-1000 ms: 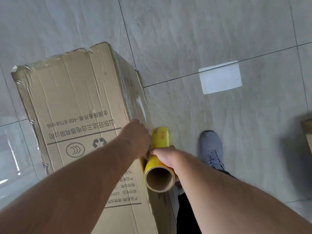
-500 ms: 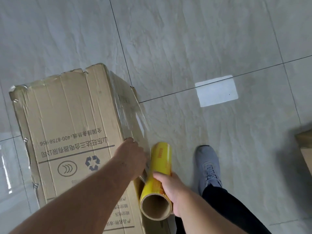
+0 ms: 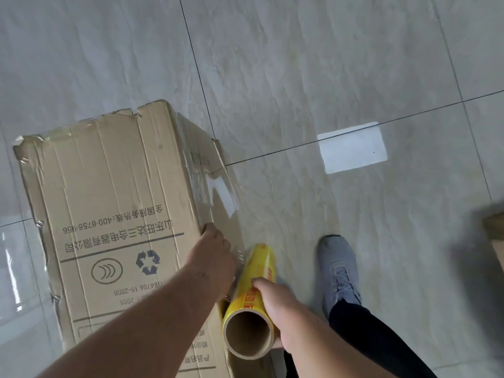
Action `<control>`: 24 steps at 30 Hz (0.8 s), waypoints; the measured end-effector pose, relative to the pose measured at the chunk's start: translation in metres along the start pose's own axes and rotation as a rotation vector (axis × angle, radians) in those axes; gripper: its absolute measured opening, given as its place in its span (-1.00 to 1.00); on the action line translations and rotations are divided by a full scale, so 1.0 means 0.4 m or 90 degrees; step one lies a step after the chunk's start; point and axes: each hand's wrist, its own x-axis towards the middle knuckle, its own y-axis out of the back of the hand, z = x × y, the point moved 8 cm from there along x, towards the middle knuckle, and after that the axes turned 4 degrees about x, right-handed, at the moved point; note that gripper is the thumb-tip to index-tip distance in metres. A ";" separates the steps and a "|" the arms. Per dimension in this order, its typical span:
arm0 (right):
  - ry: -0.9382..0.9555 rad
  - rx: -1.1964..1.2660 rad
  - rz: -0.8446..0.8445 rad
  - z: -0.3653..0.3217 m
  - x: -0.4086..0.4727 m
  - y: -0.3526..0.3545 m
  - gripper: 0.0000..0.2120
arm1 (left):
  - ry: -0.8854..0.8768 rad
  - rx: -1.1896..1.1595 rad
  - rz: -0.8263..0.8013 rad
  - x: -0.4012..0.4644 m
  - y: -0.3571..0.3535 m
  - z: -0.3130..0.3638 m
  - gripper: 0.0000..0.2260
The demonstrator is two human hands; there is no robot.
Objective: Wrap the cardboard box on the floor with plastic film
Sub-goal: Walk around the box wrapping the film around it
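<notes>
A tall brown cardboard box point(image 3: 109, 203) with printed text and a recycling mark stands on the tiled floor at the left. Clear plastic film point(image 3: 215, 192) covers its right side face. My left hand point(image 3: 212, 257) rests over the box's right top edge, fingers down on the filmed side. Just right of it my right hand point(image 3: 275, 309) grips a yellow roll of plastic film point(image 3: 256, 276) with a brown cardboard core, held close to the box's side. A short stretch of film runs from the roll to the box under my left hand.
My right foot in a grey shoe point(image 3: 341, 271) stands on the floor right of the roll. A bright rectangular light patch point(image 3: 351, 148) lies on the tiles. Part of another cardboard piece point(image 3: 495, 236) shows at the right edge.
The view has tilted so the box sits lower in frame. The roll and both hands stay together at the box's right edge, and my foot has shifted slightly.
</notes>
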 end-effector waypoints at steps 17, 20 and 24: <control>0.089 -0.328 -0.042 0.006 -0.049 -0.019 0.09 | -0.038 -0.070 0.016 0.006 0.004 0.085 -0.58; 0.100 -0.298 -0.035 0.001 -0.035 -0.032 -0.07 | -0.048 0.001 -0.014 0.002 -0.017 0.097 -0.61; 0.059 -0.090 -0.020 0.070 -0.019 -0.003 -0.27 | -0.029 0.026 -0.017 -0.008 -0.023 0.110 -0.64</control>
